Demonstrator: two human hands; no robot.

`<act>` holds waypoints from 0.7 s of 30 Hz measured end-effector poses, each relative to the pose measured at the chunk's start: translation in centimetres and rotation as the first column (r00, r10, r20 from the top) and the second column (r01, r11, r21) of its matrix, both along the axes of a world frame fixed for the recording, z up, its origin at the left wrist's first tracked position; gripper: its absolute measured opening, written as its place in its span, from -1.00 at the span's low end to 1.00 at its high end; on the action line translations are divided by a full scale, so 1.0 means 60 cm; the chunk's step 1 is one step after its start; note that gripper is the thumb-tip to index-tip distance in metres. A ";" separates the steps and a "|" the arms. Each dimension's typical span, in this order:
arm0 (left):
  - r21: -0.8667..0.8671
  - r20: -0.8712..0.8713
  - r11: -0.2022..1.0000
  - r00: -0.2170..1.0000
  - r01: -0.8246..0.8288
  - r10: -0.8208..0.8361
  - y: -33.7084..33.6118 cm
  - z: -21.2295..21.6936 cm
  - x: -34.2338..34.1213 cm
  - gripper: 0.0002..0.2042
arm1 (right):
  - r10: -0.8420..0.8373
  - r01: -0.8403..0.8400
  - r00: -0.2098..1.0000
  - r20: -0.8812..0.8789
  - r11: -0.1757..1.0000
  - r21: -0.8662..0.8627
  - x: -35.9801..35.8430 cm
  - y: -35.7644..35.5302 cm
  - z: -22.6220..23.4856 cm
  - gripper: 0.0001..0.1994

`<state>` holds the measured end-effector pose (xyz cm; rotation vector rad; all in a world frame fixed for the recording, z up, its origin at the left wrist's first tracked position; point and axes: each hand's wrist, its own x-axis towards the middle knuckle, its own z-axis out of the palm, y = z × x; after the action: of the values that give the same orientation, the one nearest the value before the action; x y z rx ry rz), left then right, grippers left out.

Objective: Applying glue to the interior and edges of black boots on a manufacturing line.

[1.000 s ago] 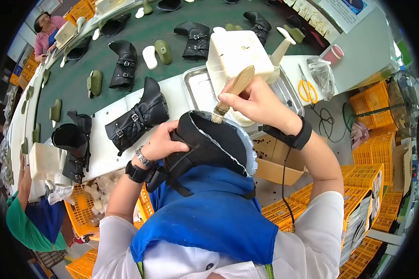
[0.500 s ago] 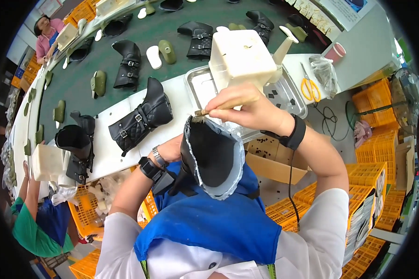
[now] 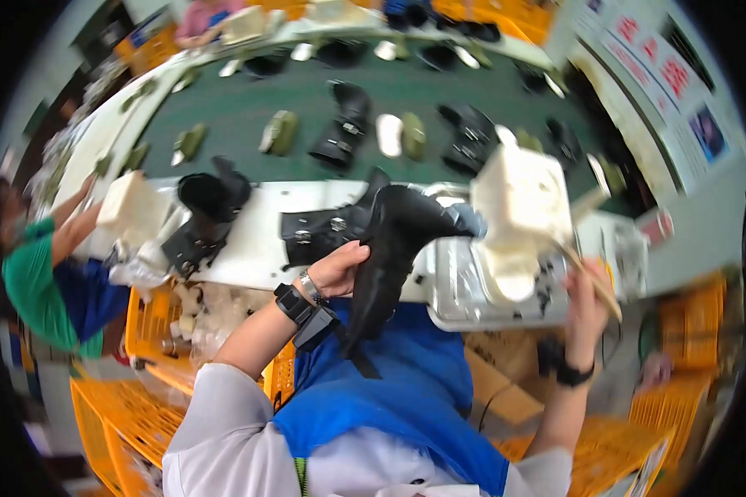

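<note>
Standing boots (image 3: 203,211): at left on the white surface (image 3: 261,277); black, buckled, one round mouth gaping upward.
Lying boot (image 3: 317,234): on its side, shiny metal buckles, partly behind the held one.
Left hand (image 3: 340,269): closed on the held boot, thumb on the near side.
Held boot (image 3: 389,257): matt black, floppy-looking shaft down over our blue apron (image 3: 389,373), pale blue-grey edge to the right. Since the last frame we've turned it; the cavity no longer faces us.
Metal tray (image 3: 448,319): shiny, rounded corner, under the container.
Container (image 3: 522,199): boxy whitish plastic, stained top.
Brush (image 3: 578,267): wooden handle, now off the boot and beside the container. We read brushing as interrupted. Tip blurred; can't tell if it touches plastic.
Right hand (image 3: 587,305): wrapped round the brush handle, motion-blurred.
</note>
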<state>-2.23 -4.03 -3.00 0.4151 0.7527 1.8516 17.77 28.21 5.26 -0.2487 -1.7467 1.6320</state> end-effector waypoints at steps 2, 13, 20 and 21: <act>-0.011 -0.009 0.983 0.983 -0.182 0.181 -0.032 0.047 -0.021 -0.45 | -0.093 0.088 0.995 -0.045 0.990 -0.111 0.034 0.014 -0.019 -0.75; 0.080 -0.025 0.669 0.669 -0.739 0.743 -0.179 0.193 -0.243 -0.64 | -0.329 0.315 0.944 -0.028 0.922 -0.225 0.081 0.019 -0.025 -0.72; 0.007 -0.116 0.484 0.480 -0.875 0.870 -0.128 0.146 -0.398 -0.46 | -0.553 0.542 0.829 0.081 0.831 0.125 0.110 -0.014 0.035 -0.75; -0.022 -0.157 0.433 0.431 -0.901 0.889 -0.117 0.143 -0.410 -0.39 | -0.541 0.531 0.837 0.080 0.839 0.122 0.112 -0.019 0.044 -0.75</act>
<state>-26.81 -11.02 5.58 0.0006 1.3280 2.7996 24.51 27.08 7.88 -0.7294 -1.6322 1.1367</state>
